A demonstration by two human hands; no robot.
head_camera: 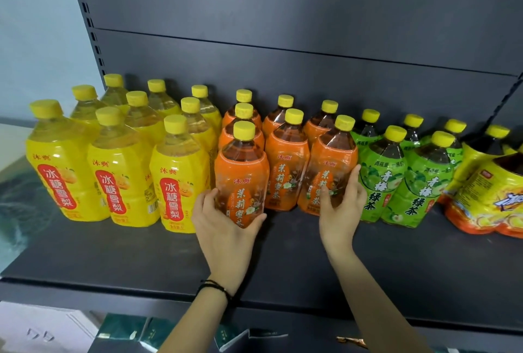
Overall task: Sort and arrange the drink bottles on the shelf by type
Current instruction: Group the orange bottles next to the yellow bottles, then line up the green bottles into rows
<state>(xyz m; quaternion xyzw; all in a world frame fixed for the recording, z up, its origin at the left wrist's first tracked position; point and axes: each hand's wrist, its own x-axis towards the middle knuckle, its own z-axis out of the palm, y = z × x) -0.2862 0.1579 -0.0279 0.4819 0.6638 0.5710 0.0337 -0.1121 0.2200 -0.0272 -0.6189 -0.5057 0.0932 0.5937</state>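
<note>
Dark metal shelf (113, 256) is loaded with bottles already grouped by type: yellow bottles (119, 171) at left, orange bottles (285, 160) in the middle, green bottles (379, 183) at right. Sorting is judged nearly complete; only straightening of the orange rows appears left. Room at the far right is limited by a wrapped pack (481, 200) set just beside the green group. The front-left bottle (240, 166) is gripped low by the left hand (223, 222); the front-right bottle (331, 160) is clasped between thumb and fingers of the right hand (342, 211).

Head-worn camera looks forward and down (close in) at the shelf (283, 262).
</note>
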